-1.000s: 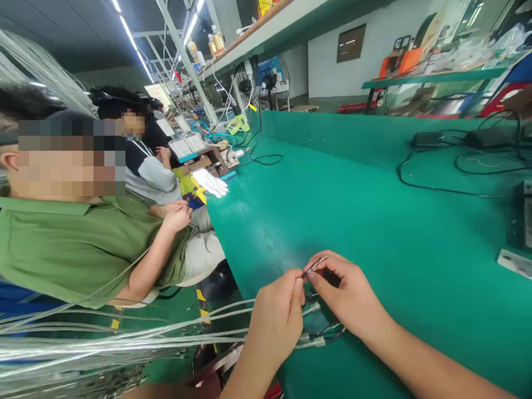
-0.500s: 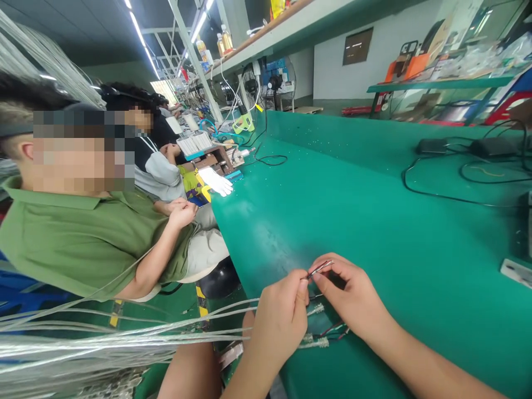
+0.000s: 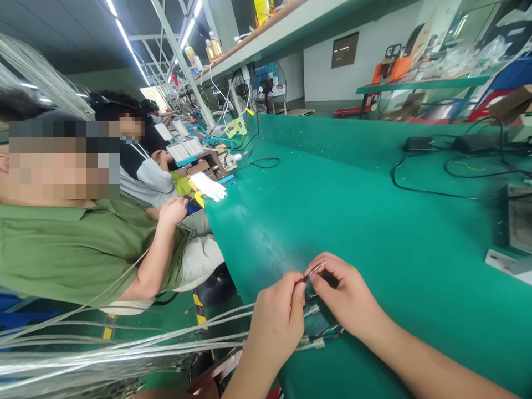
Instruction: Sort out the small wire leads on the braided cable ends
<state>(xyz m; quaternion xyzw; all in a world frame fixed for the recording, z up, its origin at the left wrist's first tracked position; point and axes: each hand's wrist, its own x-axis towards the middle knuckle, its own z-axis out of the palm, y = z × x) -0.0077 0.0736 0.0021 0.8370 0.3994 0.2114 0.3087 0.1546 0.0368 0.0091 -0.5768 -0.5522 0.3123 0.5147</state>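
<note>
My left hand (image 3: 280,313) is closed on a cable near the front edge of the green table. Thin dark, red and white wires (image 3: 315,270) stick out from its fingertips. The thumb and fingers of my right hand (image 3: 343,288) pinch these wires, close against my left fingertips. Under my hands lie more cable ends with clear connectors (image 3: 313,310) and red and dark wires (image 3: 330,331). Several pale cables (image 3: 166,342) run in from the left, some passing behind my left hand.
A person in a green shirt (image 3: 62,249) sits at the left. White gloves (image 3: 208,187) and a tool fixture (image 3: 214,164) lie on the table (image 3: 353,210) beyond. Black adapters with cords (image 3: 419,144) are at the right, above a white metal piece (image 3: 505,263).
The view has shifted slightly, so the table and its items appear further left. My hands remain together at the wires. The nearby person's hands have risen slightly.
</note>
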